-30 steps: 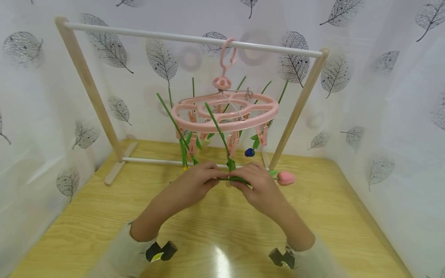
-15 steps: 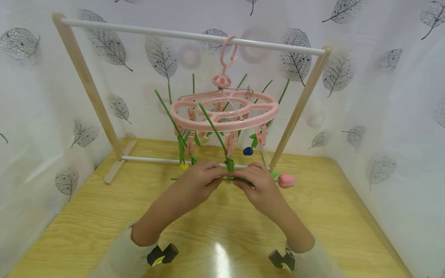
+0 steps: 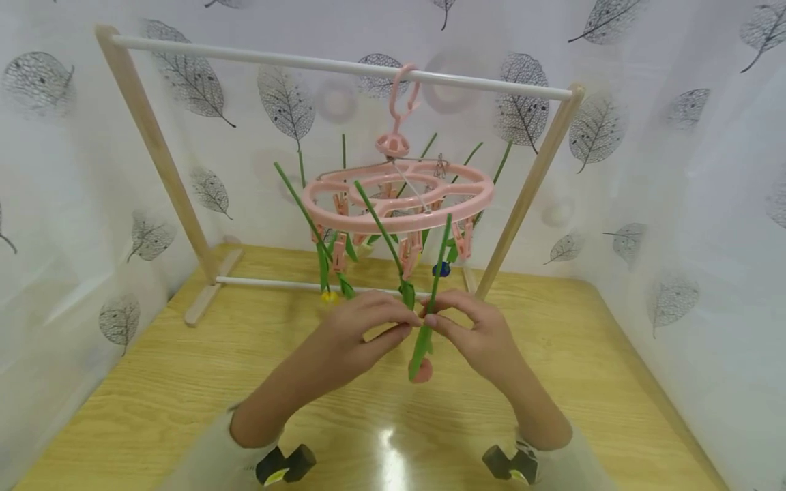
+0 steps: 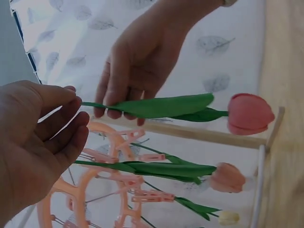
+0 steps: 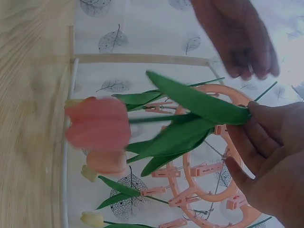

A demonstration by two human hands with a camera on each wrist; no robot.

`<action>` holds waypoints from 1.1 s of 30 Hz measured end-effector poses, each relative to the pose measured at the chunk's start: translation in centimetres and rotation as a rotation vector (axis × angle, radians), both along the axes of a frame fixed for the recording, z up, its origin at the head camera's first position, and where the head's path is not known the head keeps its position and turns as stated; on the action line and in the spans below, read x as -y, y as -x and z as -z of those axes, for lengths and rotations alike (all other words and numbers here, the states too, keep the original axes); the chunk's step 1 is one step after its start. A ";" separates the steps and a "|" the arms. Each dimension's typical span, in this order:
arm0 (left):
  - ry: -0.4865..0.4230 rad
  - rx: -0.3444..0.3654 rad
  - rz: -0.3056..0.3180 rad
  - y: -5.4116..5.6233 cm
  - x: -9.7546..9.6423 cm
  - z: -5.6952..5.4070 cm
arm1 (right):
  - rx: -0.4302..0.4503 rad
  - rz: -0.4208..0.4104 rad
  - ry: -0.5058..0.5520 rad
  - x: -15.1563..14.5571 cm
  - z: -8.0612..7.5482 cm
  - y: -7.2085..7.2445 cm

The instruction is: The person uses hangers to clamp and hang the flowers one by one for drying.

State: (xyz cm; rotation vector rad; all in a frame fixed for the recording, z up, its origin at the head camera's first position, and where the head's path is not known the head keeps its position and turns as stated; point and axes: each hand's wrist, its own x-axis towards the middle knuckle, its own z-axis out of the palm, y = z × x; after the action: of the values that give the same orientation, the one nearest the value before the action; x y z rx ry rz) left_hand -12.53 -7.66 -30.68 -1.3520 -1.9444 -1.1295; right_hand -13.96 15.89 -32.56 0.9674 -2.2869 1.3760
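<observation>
My right hand (image 3: 469, 331) pinches an artificial pink tulip (image 3: 421, 370) between thumb and fingers, where its leaves meet the stem. The tulip hangs flower down, its green stem (image 3: 443, 252) rising before the hanger. Beside the stem is my left hand (image 3: 371, 327), fingertips close to it; in the right wrist view, this left hand (image 5: 247, 40) appears apart from the tulip, with loosely bent fingers. Behind is a pink round clip hanger (image 3: 405, 221) with clothes-pegs. Another pink tulip (image 4: 227, 177) hangs from it, its bloom hidden by my hands in the head view.
A wooden stand with a white top bar (image 3: 319, 65) carries the hanger. Other tulips hang head down from the pegs, including a blue one (image 3: 441, 269) and a yellow one (image 3: 329, 296). A leaf-patterned curtain (image 3: 645, 170) surrounds the wooden table (image 3: 184, 402).
The loose pink tulip has turned from lying sideways across both hands, bloom to the right, to hanging bloom down in my right hand. My left fingers have come off its stem.
</observation>
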 end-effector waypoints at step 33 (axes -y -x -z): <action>-0.156 0.756 0.025 1.0 -3.1 3.2 | 0.046 -0.026 0.337 1.1 0.5 0.0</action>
State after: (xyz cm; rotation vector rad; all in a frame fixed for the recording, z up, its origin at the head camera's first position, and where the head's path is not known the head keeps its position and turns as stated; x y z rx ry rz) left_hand -13.49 -4.54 -33.93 -0.9297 -2.2542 -1.9622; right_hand -13.99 14.82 -33.08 0.8646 -1.9877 1.7377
